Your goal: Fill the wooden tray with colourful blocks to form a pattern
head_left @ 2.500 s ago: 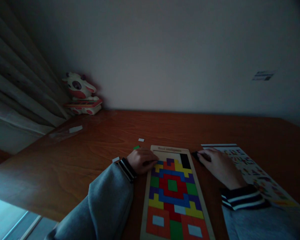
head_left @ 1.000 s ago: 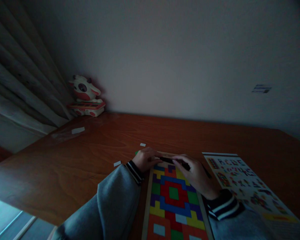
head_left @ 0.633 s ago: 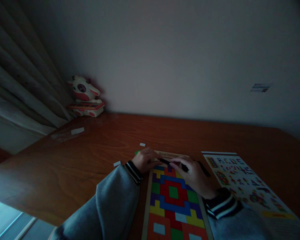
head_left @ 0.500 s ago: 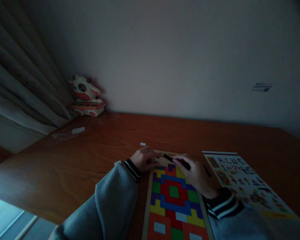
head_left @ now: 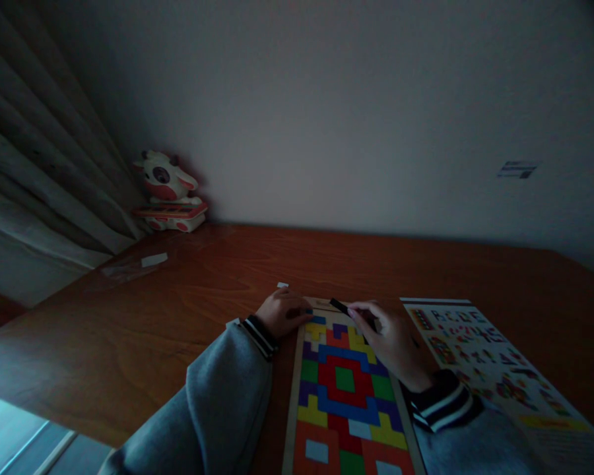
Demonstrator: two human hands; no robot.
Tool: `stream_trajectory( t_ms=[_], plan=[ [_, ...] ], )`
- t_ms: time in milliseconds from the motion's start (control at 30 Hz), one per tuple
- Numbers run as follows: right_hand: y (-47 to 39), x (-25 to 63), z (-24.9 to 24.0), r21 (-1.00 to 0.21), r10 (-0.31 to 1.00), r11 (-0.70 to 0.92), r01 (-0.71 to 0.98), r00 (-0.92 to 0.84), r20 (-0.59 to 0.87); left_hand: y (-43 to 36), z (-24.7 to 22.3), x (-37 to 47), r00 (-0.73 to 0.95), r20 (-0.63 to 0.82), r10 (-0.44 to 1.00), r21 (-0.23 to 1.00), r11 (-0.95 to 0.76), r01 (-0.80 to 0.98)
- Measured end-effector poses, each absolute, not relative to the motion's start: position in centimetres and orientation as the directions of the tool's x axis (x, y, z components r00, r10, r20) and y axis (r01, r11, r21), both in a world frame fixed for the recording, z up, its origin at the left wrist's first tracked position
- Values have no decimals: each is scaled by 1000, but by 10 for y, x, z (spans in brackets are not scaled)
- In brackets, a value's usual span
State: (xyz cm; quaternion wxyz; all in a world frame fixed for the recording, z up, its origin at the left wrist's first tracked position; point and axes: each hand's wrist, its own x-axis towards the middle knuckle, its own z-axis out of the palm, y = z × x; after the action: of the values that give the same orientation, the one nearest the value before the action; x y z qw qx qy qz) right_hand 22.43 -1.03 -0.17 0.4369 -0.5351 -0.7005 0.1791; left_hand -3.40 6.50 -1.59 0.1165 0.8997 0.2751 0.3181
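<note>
Four letters [head_left: 458, 317], "BCDE", mark the sheet [head_left: 495, 369] beside the puzzle board [head_left: 293, 402].

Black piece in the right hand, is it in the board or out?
Out: the right hand pinches the black piece over the board.

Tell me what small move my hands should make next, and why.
I'd probably have your right hand lower the black piece toward the bare strip near the far end of the puzzle board: the piece slants in your grip over that end, and coloured pieces fill the rows nearer you.
</note>
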Motion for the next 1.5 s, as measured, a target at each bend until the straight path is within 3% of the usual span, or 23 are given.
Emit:
stream_trajectory(
  t_ms=[267,533,900,1333,1500],
  plan=[
    [-10,225,-4,-690,899,379,616,-69,433,57,-7,-32,724,478,497,383,-860,337],
    [-10,224,-4,-699,898,387,602,-73,434,50,1,-34,760,393,517,423,-836,350],
    [-10,222,-3,-671,881,417,613,-92,464,48,0,-34,788,497,364,290,-925,245],
    [-10,222,-7,-657,880,420,626,-106,462,49,-1,-31,776,533,337,292,-934,205],
    [-11,221,-10,-629,866,472,618,-188,464,43,-1,-28,785,548,288,254,-952,173]
  ],
)
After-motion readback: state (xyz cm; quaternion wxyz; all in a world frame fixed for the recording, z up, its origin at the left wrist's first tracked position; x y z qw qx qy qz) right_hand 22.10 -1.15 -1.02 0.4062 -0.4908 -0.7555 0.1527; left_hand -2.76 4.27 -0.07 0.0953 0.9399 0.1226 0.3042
